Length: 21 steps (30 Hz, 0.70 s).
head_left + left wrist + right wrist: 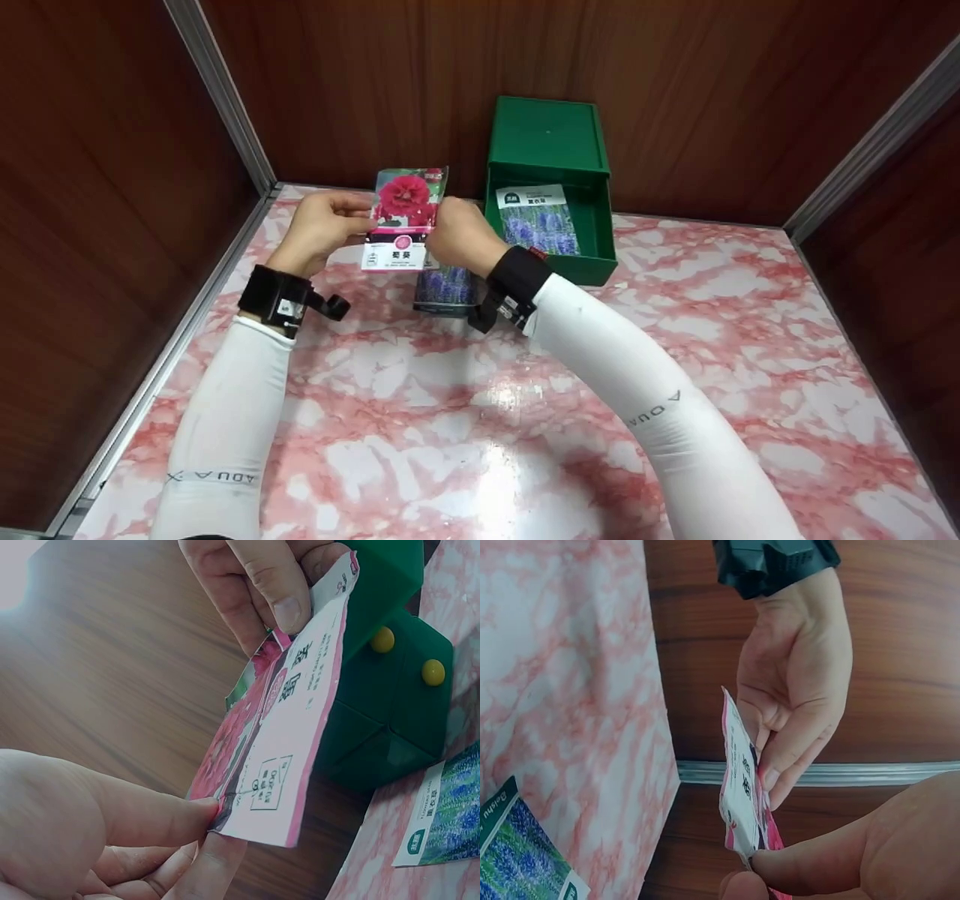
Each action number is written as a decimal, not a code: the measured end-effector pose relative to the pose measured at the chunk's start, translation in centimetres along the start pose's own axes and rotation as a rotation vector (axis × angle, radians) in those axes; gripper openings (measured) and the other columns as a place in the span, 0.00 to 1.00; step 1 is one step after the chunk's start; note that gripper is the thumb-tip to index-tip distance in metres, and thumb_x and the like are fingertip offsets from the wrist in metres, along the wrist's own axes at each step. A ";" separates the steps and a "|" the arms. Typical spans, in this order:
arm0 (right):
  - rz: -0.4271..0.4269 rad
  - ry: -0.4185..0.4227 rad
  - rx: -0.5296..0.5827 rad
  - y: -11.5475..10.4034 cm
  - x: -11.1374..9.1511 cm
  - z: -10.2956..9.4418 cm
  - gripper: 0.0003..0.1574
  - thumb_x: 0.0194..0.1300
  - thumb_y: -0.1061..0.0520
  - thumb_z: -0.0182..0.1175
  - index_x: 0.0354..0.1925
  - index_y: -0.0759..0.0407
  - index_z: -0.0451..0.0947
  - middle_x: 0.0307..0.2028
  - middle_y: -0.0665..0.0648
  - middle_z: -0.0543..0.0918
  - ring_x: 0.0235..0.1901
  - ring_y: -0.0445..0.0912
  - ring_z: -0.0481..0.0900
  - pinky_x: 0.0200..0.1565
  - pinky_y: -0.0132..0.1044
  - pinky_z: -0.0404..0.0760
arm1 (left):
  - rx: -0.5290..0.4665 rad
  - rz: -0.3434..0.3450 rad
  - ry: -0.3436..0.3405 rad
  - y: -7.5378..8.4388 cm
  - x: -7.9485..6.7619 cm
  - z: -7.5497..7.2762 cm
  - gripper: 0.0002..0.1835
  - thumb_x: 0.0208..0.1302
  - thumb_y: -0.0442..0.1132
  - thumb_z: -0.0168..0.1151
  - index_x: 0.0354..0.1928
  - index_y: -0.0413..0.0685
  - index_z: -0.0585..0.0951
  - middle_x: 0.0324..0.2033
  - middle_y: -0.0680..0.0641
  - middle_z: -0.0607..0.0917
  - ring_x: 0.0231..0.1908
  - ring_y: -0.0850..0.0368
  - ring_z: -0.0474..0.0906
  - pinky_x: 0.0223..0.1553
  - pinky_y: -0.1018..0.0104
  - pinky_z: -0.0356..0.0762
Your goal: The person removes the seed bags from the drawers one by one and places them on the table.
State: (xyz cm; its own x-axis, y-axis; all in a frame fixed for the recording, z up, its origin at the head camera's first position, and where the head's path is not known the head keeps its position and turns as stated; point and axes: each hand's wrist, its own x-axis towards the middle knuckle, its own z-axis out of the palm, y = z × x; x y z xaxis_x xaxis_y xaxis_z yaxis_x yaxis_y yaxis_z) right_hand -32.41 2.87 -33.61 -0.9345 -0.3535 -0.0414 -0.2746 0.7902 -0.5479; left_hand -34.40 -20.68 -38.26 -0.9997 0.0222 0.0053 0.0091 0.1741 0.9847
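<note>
Both hands hold up one seed packet (405, 196), printed with a pinkish-red flower over a white band with dark lettering. My left hand (313, 225) pinches its left edge between thumb and fingers, which the left wrist view shows closely. At the opposite edge my right hand (463, 234) pinches it with thumb and finger; in the head view most of those fingers are hidden behind the hand. Below, a second seed packet (445, 288) with purple-blue flowers lies on the table, partly covered from above by the held packet and right hand.
Behind and right of my right hand stands a green box (547, 135) with a pulled-out drawer (589, 268). Inside that drawer lies another purple-flower seed packet (537, 222). Brown wood-look panels (360, 82) close in the pink-and-white marbled table (675, 315).
</note>
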 end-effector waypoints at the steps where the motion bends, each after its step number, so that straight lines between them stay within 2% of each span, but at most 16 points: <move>1: -0.007 -0.004 -0.024 -0.1 0.0 0.1 0.23 0.76 0.69 0.54 0.26 0.51 0.61 0.26 0.51 0.59 0.25 0.45 0.55 0.32 0.38 0.58 | -0.002 -0.002 0.003 -0.1 0.0 -0.1 0.24 0.71 0.26 0.73 0.67 0.27 0.83 0.57 0.35 0.87 0.44 0.59 0.88 0.51 0.63 0.90; 4: -0.022 -0.012 -0.084 -0.4 0.1 0.4 0.22 0.79 0.67 0.54 0.27 0.53 0.62 0.29 0.53 0.61 0.28 0.46 0.57 0.36 0.39 0.61 | -0.004 -0.006 0.014 -0.2 0.0 -0.3 0.23 0.71 0.26 0.73 0.66 0.27 0.83 0.56 0.37 0.88 0.44 0.59 0.88 0.48 0.66 0.90; 9: -0.030 0.023 -0.117 -1.1 0.5 1.1 0.08 0.79 0.63 0.57 0.38 0.63 0.77 0.38 0.59 0.76 0.33 0.48 0.67 0.39 0.39 0.68 | 0.003 -0.001 0.015 -0.6 0.0 -0.7 0.24 0.71 0.26 0.72 0.67 0.26 0.82 0.58 0.35 0.87 0.43 0.61 0.87 0.47 0.68 0.90; 12: -0.041 0.041 -0.125 -1.3 0.7 1.8 0.08 0.77 0.64 0.58 0.43 0.68 0.82 0.43 0.64 0.84 0.34 0.49 0.70 0.38 0.40 0.71 | 0.000 0.003 0.008 -0.9 -0.1 -1.0 0.25 0.71 0.26 0.72 0.68 0.26 0.81 0.61 0.32 0.86 0.43 0.61 0.87 0.48 0.68 0.89; 18: -0.050 0.076 -0.121 -1.0 0.9 3.6 0.07 0.73 0.66 0.59 0.34 0.62 0.78 0.44 0.66 0.86 0.36 0.50 0.73 0.45 0.48 0.82 | 0.003 0.010 0.019 -2.2 -0.1 -1.1 0.25 0.70 0.24 0.72 0.67 0.24 0.82 0.59 0.31 0.86 0.41 0.62 0.88 0.47 0.66 0.90; 21: -0.029 0.087 -0.090 -0.6 0.8 4.8 0.05 0.72 0.66 0.59 0.36 0.61 0.77 0.44 0.64 0.86 0.38 0.50 0.74 0.46 0.48 0.82 | 0.023 0.007 0.030 -3.3 0.1 -1.0 0.25 0.70 0.24 0.72 0.67 0.23 0.81 0.58 0.31 0.86 0.40 0.63 0.87 0.47 0.66 0.90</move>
State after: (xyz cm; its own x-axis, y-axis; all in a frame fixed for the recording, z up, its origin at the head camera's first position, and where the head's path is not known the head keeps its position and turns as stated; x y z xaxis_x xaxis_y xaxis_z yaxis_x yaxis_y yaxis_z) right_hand -31.96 -0.26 -37.30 -0.9411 -0.3346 0.0483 -0.3170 0.8237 -0.4701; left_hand -34.51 -22.23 -41.33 -0.9998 -0.0056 0.0173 0.0159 0.1964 0.9804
